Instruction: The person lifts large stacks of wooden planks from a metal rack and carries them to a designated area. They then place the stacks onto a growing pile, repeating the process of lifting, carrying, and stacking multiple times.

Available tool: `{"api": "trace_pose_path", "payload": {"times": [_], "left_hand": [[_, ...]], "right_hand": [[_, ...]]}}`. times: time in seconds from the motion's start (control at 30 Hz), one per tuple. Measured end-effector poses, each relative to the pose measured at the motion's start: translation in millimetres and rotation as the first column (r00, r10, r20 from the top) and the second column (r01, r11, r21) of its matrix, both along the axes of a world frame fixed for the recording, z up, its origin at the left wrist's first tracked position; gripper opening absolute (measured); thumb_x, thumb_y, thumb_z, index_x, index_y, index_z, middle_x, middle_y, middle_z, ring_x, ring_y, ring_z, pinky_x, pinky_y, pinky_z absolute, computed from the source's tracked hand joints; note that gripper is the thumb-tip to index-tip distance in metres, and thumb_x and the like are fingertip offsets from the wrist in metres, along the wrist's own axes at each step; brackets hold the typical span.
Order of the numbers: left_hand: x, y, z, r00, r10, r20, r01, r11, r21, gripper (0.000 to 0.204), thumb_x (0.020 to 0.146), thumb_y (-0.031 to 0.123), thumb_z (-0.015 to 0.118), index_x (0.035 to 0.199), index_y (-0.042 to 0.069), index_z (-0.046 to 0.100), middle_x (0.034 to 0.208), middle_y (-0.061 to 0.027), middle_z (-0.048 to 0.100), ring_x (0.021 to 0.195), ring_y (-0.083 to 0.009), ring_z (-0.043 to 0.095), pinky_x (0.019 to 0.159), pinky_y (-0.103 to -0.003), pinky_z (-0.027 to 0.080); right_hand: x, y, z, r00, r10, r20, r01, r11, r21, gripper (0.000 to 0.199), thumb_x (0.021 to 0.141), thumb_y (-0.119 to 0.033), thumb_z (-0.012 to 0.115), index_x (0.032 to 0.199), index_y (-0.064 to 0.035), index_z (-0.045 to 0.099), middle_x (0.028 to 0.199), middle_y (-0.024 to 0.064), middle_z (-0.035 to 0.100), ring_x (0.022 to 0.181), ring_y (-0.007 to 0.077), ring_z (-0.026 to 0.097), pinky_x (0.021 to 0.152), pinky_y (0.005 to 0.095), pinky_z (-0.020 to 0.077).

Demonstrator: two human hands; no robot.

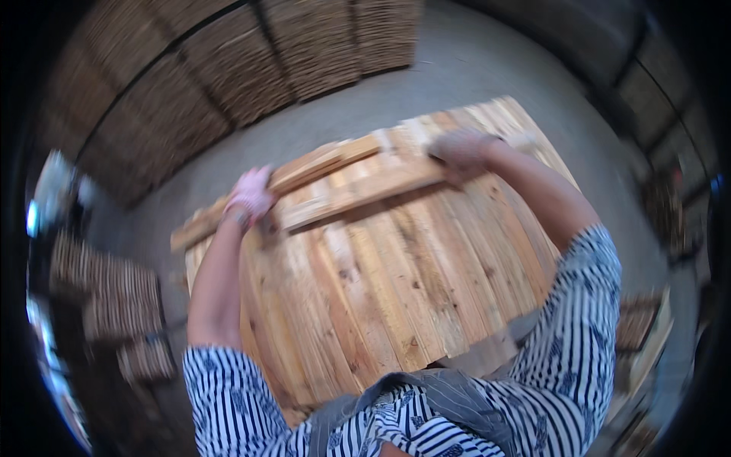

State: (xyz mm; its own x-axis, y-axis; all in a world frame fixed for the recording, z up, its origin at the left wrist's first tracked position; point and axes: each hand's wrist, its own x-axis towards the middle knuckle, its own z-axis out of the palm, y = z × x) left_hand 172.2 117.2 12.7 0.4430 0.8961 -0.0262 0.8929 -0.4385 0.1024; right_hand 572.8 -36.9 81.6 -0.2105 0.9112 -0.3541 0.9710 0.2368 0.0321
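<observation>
Striped shirt (567,335) closest. Right hand (462,152) clamped on loose board (365,196), crosswise over planks (381,289); left hand (252,195) at rear boards (335,158), grip too blurry. Positioning step, I'd guess; next calls for squaring up.

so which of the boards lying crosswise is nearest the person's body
The long board with its right end at the right hand; the other crosswise pieces lie beyond it, toward the pile's far edge.

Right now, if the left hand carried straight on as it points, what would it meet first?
Probably the stacked wood beyond a strip of grey floor; depth and height are hard to judge.
</observation>
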Motion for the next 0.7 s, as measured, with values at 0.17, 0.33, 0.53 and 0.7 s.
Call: {"api": "trace_pose_path", "payload": {"times": [0.17, 0.33, 0.53, 0.7], "left_hand": [[15, 7, -5, 0.999, 0.01, -0.045, -0.011, 1.0, -0.014, 0.07, 0.072, 0.017, 0.072, 0.138, 0.011, 0.05, 0.13, -0.0173, 0.055, 0.126, -0.0369, 0.048, 0.109, -0.041, 0.041], [6, 4, -7, 1.0, -0.005, -0.01, 0.005, 1.0, -0.022, 0.076, 0.069, 0.009, 0.076, 0.14, 0.009, 0.049, 0.133, -0.0188, 0.054, 0.127, -0.0376, 0.048, 0.11, -0.041, 0.04], [1, 2, -4, 1.0, 0.02, -0.008, -0.02, 0.999, -0.033, 0.075, 0.069, 0.01, 0.077, 0.139, 0.01, 0.05, 0.131, -0.0176, 0.054, 0.126, -0.0371, 0.048, 0.109, -0.041, 0.041], [3, 10, -23, 0.998, -0.041, 0.047, 0.039, 0.998, 0.042, 0.061, 0.074, 0.017, 0.073, 0.131, 0.009, 0.054, 0.127, -0.0182, 0.056, 0.122, -0.0371, 0.05, 0.106, -0.042, 0.043]], "right_hand": [[37, 49, -29, 0.987, -0.051, 0.156, 0.073, 0.987, -0.14, 0.05, 0.064, -0.011, 0.081, 0.112, -0.0033, 0.07, 0.104, 0.0174, 0.072, 0.101, 0.0333, 0.069, 0.087, 0.0418, 0.0547], [82, 72, -56, 0.984, -0.169, 0.049, 0.169, 0.986, 0.003, 0.044, 0.062, -0.003, 0.079, 0.105, -0.0054, 0.073, 0.107, 0.0163, 0.072, 0.102, 0.0333, 0.069, 0.086, 0.0426, 0.0547], [102, 62, -47, 0.986, -0.168, 0.004, 0.167, 0.982, 0.086, 0.034, 0.07, -0.003, 0.077, 0.104, -0.0049, 0.074, 0.106, 0.0163, 0.072, 0.1, 0.0317, 0.069, 0.085, 0.0413, 0.0557], [95, 62, -48, 0.969, -0.149, 0.196, 0.152, 0.988, -0.004, 0.037, 0.071, -0.017, 0.078, 0.104, -0.0017, 0.072, 0.1, 0.0159, 0.074, 0.091, 0.0337, 0.072, 0.078, 0.0423, 0.0568]]}}
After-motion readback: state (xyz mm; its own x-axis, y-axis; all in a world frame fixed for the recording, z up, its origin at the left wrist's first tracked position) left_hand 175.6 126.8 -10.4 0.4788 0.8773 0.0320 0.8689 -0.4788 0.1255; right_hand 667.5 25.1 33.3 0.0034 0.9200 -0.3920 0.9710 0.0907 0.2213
